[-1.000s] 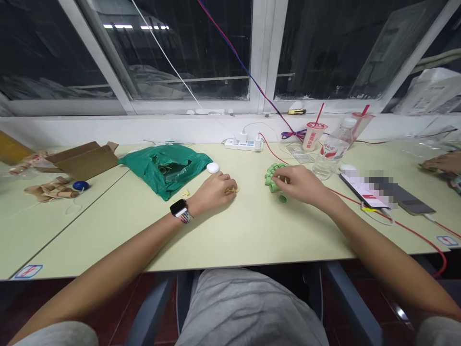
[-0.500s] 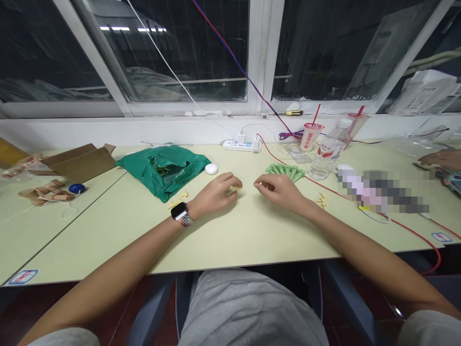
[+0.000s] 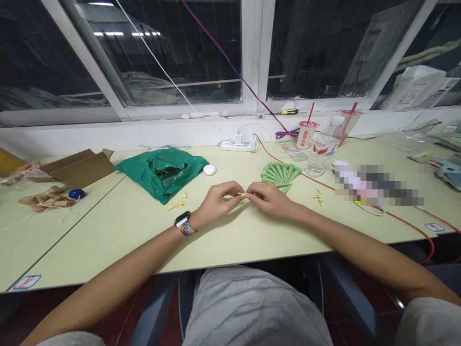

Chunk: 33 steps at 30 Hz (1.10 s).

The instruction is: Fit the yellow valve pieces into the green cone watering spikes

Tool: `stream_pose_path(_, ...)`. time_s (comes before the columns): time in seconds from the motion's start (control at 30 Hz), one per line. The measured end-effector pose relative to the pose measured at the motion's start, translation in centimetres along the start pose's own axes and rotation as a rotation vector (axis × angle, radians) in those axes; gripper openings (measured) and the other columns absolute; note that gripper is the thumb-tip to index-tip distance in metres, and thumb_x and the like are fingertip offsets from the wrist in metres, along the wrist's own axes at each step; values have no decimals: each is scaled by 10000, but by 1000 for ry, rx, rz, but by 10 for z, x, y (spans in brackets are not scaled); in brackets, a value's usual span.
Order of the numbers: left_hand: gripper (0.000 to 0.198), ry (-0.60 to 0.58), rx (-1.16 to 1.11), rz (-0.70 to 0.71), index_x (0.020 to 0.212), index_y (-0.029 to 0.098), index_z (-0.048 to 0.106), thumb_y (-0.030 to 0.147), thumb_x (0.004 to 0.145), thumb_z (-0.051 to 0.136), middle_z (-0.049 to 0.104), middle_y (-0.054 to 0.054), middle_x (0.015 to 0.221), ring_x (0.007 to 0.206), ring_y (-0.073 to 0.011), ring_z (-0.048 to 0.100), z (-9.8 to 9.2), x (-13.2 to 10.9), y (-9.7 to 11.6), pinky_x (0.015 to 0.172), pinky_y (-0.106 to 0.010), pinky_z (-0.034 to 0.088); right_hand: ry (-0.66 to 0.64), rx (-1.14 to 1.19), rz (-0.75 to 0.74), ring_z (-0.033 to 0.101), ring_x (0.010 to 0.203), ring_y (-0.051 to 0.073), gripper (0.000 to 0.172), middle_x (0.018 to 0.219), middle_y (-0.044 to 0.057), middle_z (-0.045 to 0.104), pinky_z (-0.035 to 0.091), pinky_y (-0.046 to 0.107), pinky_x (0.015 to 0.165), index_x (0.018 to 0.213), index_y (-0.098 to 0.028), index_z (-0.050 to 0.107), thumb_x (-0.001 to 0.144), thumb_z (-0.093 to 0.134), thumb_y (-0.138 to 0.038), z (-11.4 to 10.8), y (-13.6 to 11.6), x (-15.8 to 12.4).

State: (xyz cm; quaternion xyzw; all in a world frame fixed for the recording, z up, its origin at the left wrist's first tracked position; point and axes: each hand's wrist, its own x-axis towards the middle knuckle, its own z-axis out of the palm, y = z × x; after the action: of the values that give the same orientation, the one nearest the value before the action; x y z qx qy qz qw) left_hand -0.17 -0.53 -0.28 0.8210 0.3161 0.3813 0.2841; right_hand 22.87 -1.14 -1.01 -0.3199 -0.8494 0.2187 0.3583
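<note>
My left hand (image 3: 222, 198) pinches a small yellow plastic piece (image 3: 241, 193) above the middle of the table. Fingertips of my right hand (image 3: 267, 198) meet it from the other side, closed on its right end. How the piece is shaped under the fingers is hidden. Beyond my right hand lie green tapered pieces (image 3: 282, 172), spread like a fan. Several small yellow pieces (image 3: 176, 203) rest beyond my left wrist, which wears a watch. More yellow pieces (image 3: 319, 196) lie to the right of my right hand.
A torn green plastic bag (image 3: 139, 170) and a round white object (image 3: 209, 169) lie at the back left. Wooden pieces with a blue ball (image 3: 76, 193) sit further left. A water bottle (image 3: 320, 151), a cup (image 3: 307, 134) and a red cable (image 3: 403, 226) are at the right.
My two hands have come together, the right moving left until its fingertips meet the yellow piece in my left. The view has shifted slightly.
</note>
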Motion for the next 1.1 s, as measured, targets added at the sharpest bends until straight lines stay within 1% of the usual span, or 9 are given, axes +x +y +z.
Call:
stream_pose_path(0.17,232,2,54,36,972,202,701,434,993,693,756,-39,900,805,-166,708,0,-1,-1,700,-267,558,0,109,107,569,656,157,412,723,21,658,397,278,634,880,-173,717,1017,618,-549,0,-1,1)
stream_pose_path(0.3,170,-64,144,113,944,209,713,348,1021,652,748,-34,929,850,-168,703,-3,-1,1,757,-283,537,-75,201,152,582,552,151,394,627,11,648,421,277,592,838,-163,738,1009,640,-504,-4,-4,-1)
stream_pose_path(0.43,173,-109,176,131,918,207,696,324,1028,631,729,-37,920,845,-177,683,-5,-2,3,772,-307,521,-97,106,50,610,626,167,410,621,25,676,449,294,671,729,-185,721,1051,590,-402,-5,-5,-3)
stream_pose_path(0.53,181,-133,195,127,922,206,693,332,1034,627,722,-35,904,834,-178,666,-4,-2,2,776,-313,506,-91,23,-22,598,644,162,432,634,27,659,435,299,693,663,-186,690,1056,584,-331,-4,-2,-5)
stream_pose_path(0.63,177,-145,204,138,943,203,694,321,1044,610,724,-40,925,851,-180,663,-2,-2,1,791,-316,495,-87,-32,-87,581,645,151,417,643,21,613,414,290,681,653,-177,666,1052,587,-269,-3,1,-7)
stream_pose_path(0.7,179,-152,198,138,946,202,695,323,1045,609,727,-40,928,856,-180,664,0,-2,-1,796,-315,490,-79,-72,-123,574,659,150,366,676,24,609,402,284,672,709,-172,682,1054,585,-247,-2,4,-8)
stream_pose_path(0.83,191,-152,141,84,925,195,704,339,1030,636,735,-25,889,818,-166,667,3,-2,-2,771,-298,484,-42,-172,-169,573,690,154,275,755,40,620,382,277,648,857,-163,717,1071,581,-270,3,13,-12)
stream_pose_path(1.0,208,-117,-42,-66,932,180,717,381,981,698,776,-46,908,848,-189,709,2,0,-5,750,-297,520,58,-409,-259,563,695,149,309,797,54,639,339,280,626,876,-155,690,1102,524,-284,10,17,-13)
stream_pose_path(1.1,231,-139,-214,-154,929,173,701,400,953,736,788,-58,887,870,-205,743,1,2,-9,793,-314,559,127,-630,-313,497,629,138,337,760,44,633,270,307,604,849,-161,682,1107,499,-276,12,14,-12)
